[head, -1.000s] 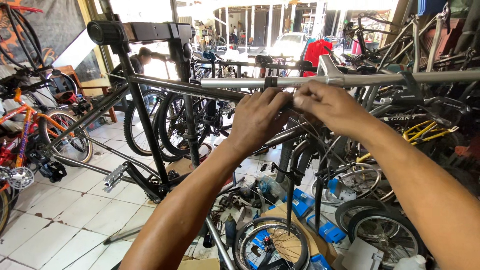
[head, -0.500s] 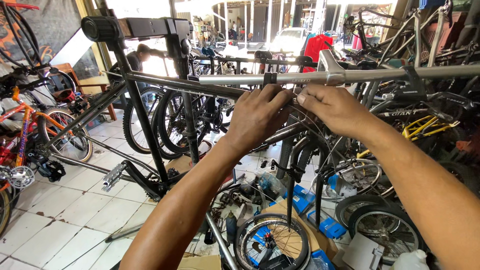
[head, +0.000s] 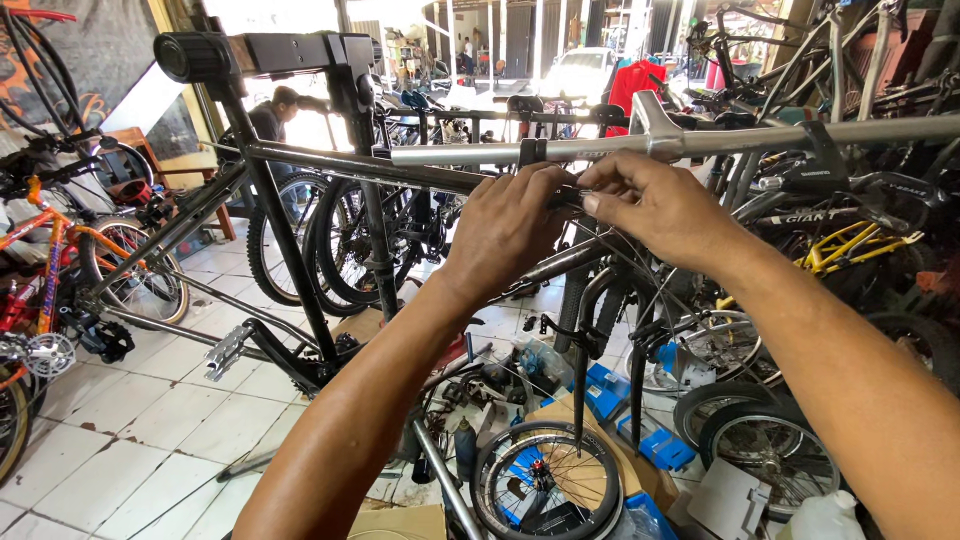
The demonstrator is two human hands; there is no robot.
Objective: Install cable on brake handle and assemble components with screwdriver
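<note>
Bike workshop, tiled floor (head: 130, 430), daylight from the open front at the back. Far left: orange bike (head: 50, 260) leaning, wheel and crank showing. Next, black frame (head: 290, 160) clamped in a black stand (head: 260, 55); pedal (head: 228, 350) hanging low. Behind, a person (head: 272, 118) crouched among parked bikes.

Centre: silver tube (head: 700, 140) running level, long axis left to right across the view, at about chest height, just above both hands. Dark clamp band (head: 530, 152) round the tube, directly over the left knuckles.

Left hand (head: 505, 230) raised from below, fingers curled and pressed in toward the right. Right hand (head: 660, 205) coming in from the right, thumb and forefinger pinched on a small dark part (head: 568, 192) just under the tube. Hands touching at the fingertips; the part mostly hidden between them, kind not clear. Both hands equally close to the tube, left one nearer the band.

Below: small wheel (head: 548, 480), blue boxes (head: 660, 445) and cardboard on the floor. Right: yellow frame (head: 850, 245), more wheels, stacked bikes.
</note>
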